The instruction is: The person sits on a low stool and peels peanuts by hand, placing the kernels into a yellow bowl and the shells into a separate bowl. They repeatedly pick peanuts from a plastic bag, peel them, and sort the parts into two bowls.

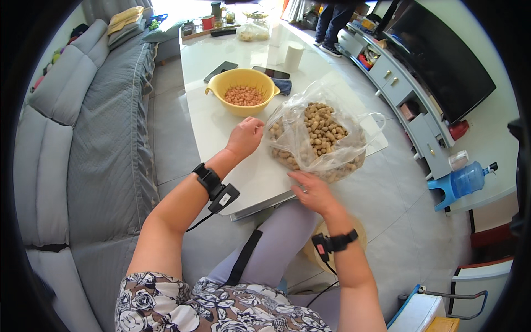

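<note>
Here, one peanut bag (301,146) beside one yellow bowl (237,78).

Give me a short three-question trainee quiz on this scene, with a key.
1. What is in the yellow bowl?
A) unshelled peanuts
B) shelled, reddish nuts
C) water
2. True or false: the clear bag rests on the floor.
3. Which of the person's hands is nearer the bowl?

Key:
1. B, shelled, reddish nuts.
2. False: the clear bag rests on the white table.
3. The left hand.
</note>
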`<state>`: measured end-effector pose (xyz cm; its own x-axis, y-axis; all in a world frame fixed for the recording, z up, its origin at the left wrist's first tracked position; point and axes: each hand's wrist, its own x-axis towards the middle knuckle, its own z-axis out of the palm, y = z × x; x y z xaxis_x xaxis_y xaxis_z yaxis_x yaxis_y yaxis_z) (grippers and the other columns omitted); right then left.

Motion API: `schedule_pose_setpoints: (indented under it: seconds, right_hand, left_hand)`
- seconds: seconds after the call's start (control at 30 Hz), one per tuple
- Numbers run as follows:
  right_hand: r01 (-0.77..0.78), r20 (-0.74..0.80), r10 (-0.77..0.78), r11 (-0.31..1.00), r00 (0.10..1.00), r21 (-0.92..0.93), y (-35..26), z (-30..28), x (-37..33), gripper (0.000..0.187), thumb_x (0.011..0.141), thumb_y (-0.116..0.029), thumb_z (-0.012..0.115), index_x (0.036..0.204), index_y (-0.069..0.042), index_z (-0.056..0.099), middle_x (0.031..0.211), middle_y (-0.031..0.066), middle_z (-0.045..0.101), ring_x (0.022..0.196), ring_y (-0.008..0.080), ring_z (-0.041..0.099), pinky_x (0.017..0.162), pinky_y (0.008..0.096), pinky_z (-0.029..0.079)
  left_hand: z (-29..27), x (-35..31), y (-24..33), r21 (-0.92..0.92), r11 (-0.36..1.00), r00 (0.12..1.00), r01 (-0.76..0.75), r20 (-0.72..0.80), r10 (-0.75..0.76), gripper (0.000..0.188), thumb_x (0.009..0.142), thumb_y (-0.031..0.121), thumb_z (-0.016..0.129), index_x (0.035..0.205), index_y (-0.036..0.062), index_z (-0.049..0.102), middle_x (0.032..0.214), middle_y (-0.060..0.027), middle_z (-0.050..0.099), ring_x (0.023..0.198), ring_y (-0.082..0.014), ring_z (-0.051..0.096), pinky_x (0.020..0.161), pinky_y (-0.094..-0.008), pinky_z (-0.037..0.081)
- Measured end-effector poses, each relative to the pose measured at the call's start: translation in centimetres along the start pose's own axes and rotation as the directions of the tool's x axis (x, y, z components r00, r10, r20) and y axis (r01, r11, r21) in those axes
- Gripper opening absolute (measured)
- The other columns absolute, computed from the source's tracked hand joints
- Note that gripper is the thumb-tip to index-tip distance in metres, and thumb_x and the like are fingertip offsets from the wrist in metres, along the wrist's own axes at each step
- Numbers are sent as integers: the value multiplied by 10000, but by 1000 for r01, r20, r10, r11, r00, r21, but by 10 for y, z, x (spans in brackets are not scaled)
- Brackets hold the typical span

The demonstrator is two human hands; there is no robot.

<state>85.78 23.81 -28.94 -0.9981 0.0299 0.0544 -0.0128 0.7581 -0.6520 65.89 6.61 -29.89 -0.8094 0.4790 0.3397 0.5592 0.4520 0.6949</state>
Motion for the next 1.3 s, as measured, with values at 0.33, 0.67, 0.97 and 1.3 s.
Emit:
schedule_pose_setpoints:
  seconds: [0.33, 0.67, 0.97, 1.3]
  right_hand:
    - [-148, -236, 122, 984, 964, -96, 61, -18, 41, 483, 800, -94, 542, 1277, -96, 466, 1092, 130, 596, 1036, 322, 516, 897, 380, 414]
    - [25, -295, -116, 955, 949, -297, 98, -21, 24, 383, 749, -88, 586, 1126, -40, 541, 1176, 119, 548, 1077, 341, 478, 912, 423, 391]
    - [-34, -273, -45, 960, 961, -279, 94, -13, 1, 406, 772, -162, 608, 1149, -33, 532, 1238, 143, 509, 1166, 354, 428, 972, 422, 353]
    - [-218, -238, 199, 975, 951, -53, 46, -18, -41, 436, 842, -193, 550, 1249, -63, 466, 1341, 155, 411, 1214, 314, 414, 992, 370, 354]
  left_hand:
    - [98, 120, 17, -10, 993, 988, -116, -105, 115, 261, 772, 93, 465, 975, 30, 617, 1130, -167, 553, 1155, -331, 448, 974, -362, 358]
    - [123, 195, -5, 477, 876, 800, 75, 496, -339, 743, 872, 596, 224, 1293, 28, 455, 1479, -167, 156, 1368, -381, 14, 1088, -512, 21]
    - [68, 94, 28, 254, 959, 761, 125, 596, -256, 995, 778, 747, 299, 1202, -139, 454, 1343, -330, 292, 1282, -392, 267, 1056, -391, 236]
    - [-12, -57, 23, 434, 890, 876, -139, 473, -93, 620, 839, 538, 468, 1019, -41, 598, 1205, -198, 472, 1148, -336, 445, 1003, -432, 310]
